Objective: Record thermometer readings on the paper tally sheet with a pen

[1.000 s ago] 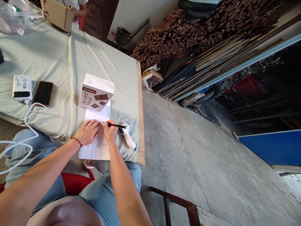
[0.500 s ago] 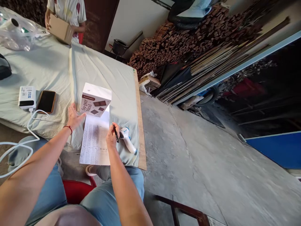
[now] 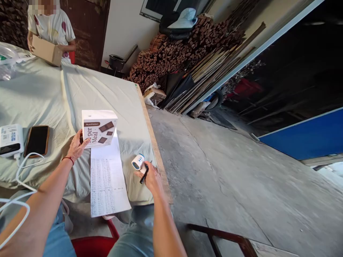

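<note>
My left hand (image 3: pixel 76 145) grips the lower left edge of a white and brown Super Meal box (image 3: pixel 103 132), its thumb across the printed front. The box stands upright on the upper part of a sheet of paper (image 3: pixel 107 185) covered in dense handwriting. Paper hangs over the table's near edge. To the right, my right hand (image 3: pixel 152 178) is closed around the handle of a white and blue infrared thermometer (image 3: pixel 138 161). A black pen (image 3: pixel 144 175) is also held in that hand, slanting across the thermometer's handle, which is mostly hidden.
A phone (image 3: pixel 36 140) and a white power bank (image 3: pixel 11 139) with a cable lie at left on the cloth-covered table (image 3: pixel 107 89). Across it, a person holds a cardboard box (image 3: pixel 46 50). Stacked firewood (image 3: pixel 152 59) lines the wall. A red chair (image 3: pixel 93 246) is beneath me.
My right hand has moved right from the paper onto the thermometer and taken hold of it, keeping the pen. My left hand has closed on the Super Meal box. The view has shifted.
</note>
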